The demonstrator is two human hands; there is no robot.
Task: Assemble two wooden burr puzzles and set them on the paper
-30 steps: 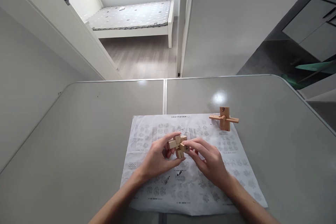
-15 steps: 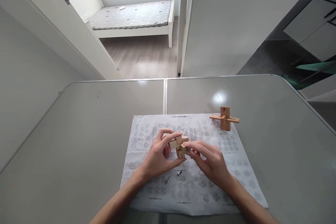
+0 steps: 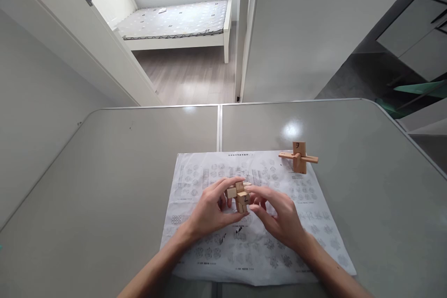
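Note:
My left hand (image 3: 211,205) is closed around a wooden burr puzzle (image 3: 239,197), its fingers over the top and the thumb under the lower end. Several light wooden blocks cross one another in this puzzle, and one end facing me bears a black "2". From the right, my right hand (image 3: 279,209) reaches the same puzzle, index fingertip on its upper right side and thumb close to the lower right side. My fingers hide the puzzle's far side. Beneath both hands lies a printed sheet (image 3: 206,256) with rows of small puzzle drawings.
A second wooden puzzle, an assembled cross (image 3: 299,158) marked with a black figure, stands at the sheet's upper right corner. The grey table (image 3: 104,186) has a seam down its middle. Beyond it are a doorway and a bed (image 3: 178,43).
The block marked "2" has been pushed inward and sits closer against the rest of the puzzle. My right thumb and index finger have spread slightly around that side.

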